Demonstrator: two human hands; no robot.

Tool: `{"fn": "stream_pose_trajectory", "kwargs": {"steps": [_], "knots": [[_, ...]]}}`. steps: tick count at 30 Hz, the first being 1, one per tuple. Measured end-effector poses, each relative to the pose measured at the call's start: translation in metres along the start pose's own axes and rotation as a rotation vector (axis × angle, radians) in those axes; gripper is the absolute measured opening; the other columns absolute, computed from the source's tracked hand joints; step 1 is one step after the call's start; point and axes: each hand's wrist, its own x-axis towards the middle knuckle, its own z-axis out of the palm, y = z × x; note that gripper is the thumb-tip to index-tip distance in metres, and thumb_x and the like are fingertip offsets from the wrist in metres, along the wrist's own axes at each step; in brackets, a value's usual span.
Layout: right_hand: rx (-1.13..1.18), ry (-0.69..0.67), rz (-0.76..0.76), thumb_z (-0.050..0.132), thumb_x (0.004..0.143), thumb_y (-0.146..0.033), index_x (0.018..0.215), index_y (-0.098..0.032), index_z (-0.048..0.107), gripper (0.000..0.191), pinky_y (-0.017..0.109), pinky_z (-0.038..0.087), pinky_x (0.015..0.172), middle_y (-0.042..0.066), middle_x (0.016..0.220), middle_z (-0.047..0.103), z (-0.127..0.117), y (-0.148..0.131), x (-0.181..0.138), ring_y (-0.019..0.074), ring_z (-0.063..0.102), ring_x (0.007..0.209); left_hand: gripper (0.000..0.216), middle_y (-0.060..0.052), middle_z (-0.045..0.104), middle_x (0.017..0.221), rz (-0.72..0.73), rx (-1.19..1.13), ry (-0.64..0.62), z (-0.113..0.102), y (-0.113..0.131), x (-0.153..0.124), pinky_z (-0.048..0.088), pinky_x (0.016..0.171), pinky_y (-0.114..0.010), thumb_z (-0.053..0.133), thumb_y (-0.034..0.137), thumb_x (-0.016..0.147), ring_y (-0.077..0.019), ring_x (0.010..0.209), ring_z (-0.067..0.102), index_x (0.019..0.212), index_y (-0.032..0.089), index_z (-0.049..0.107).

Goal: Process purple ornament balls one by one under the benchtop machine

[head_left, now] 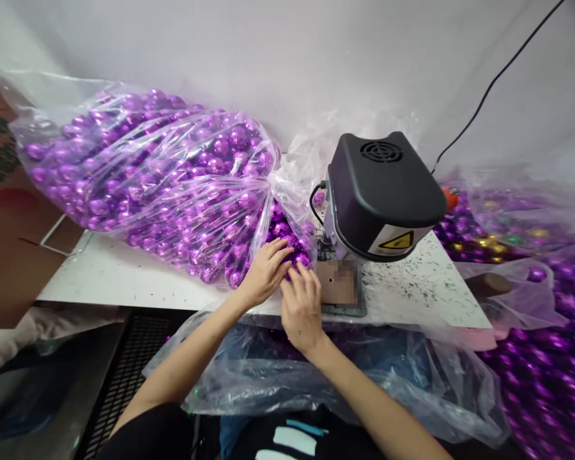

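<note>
A big clear plastic bag [138, 172] full of shiny purple balls lies on the white table [124, 278]. Its open mouth spills purple balls [287, 239] beside a black machine [381, 191]. My left hand [264, 271] reaches into that mouth, fingers curled over the balls. My right hand [301, 303] sits just to its right at the table's front edge, fingers bent down onto the balls. What either hand holds is hidden by the fingers.
The machine's metal base plate [340, 287] lies right of my hands; a black cable [489, 89] runs up the wall. More bags of purple balls [551, 377] lie at the right. A cardboard box [4, 211] stands left. Loose plastic [287, 377] hangs below the table.
</note>
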Motion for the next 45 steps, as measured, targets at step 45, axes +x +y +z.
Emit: {"fn": "stream_pose_trajectory", "kwargs": {"steps": [45], "knots": [[0.287, -0.348, 0.326, 0.049, 0.098, -0.037, 0.111, -0.025, 0.072, 0.029, 0.031, 0.055, 0.097, 0.005, 0.113, 0.075, -0.121, 0.038, -0.050, 0.0171, 0.071, 0.104, 0.038, -0.014, 0.066, 0.118, 0.060, 0.251, -0.128, 0.019, 0.008, -0.017, 0.036, 0.114, -0.055, 0.061, 0.014, 0.090, -0.0286, 0.108, 0.064, 0.128, 0.015, 0.057]]}}
